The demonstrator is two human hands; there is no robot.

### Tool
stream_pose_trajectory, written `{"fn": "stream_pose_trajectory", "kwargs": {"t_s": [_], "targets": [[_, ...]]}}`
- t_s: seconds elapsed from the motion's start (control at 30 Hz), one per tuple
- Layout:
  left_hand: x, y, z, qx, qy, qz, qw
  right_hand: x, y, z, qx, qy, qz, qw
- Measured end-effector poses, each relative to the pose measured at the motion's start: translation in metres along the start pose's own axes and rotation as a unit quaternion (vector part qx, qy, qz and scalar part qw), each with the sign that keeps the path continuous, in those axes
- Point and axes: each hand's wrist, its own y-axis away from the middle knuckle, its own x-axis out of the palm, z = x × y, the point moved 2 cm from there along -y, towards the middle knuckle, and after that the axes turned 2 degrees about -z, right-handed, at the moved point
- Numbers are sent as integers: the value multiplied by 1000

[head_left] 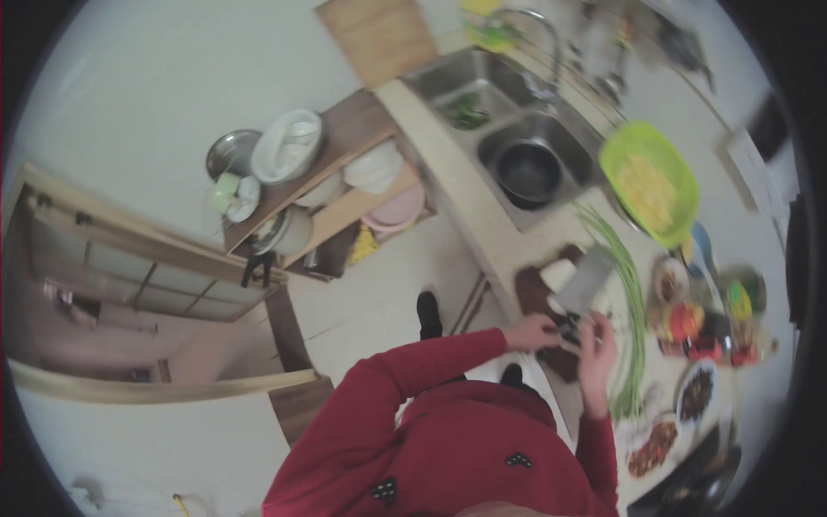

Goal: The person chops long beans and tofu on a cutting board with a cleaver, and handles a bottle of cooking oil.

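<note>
My left hand (534, 333) and my right hand (596, 346) are close together over the near part of a dark brown cutting board (532, 290). The fingers of both are bent and pinched toward a small dark item (568, 327) between them; I cannot tell what it is. Just beyond the fingertips lies a cleaver with a broad grey blade (587, 277). White pieces of food (558, 276) rest beside the blade on the board. Long green stalks (633, 310) stretch along the counter, right of my right hand.
A double sink (495, 133) holding a dark pot (527, 172) lies beyond the board. At right stand a lime-green basket (689, 177) of pale yellow pieces, several jars (685, 321), and plates of food (652, 448). Shelves (345, 142) with bowls stand at left.
</note>
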Motion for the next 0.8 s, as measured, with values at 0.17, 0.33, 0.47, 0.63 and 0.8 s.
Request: {"fn": "stream_pose_trajectory", "kwargs": {"t_s": [0.17,0.33,0.47,0.63,0.8], "targets": [[-123,-13,14,43,50,69,995,39,-31,38,-2,24,-79,997],[-374,-23,72,153,-56,-248,955,139,-77,114,11,125,-64,990],[-578,47,56,-33,-122,-510,851,224,-107,169,-37,181,43,982],[-735,64,122,-116,-490,-599,623,282,-128,177,-114,236,117,958],[-780,53,133,-145,-629,-468,604,304,-116,174,-18,295,112,949]]}}
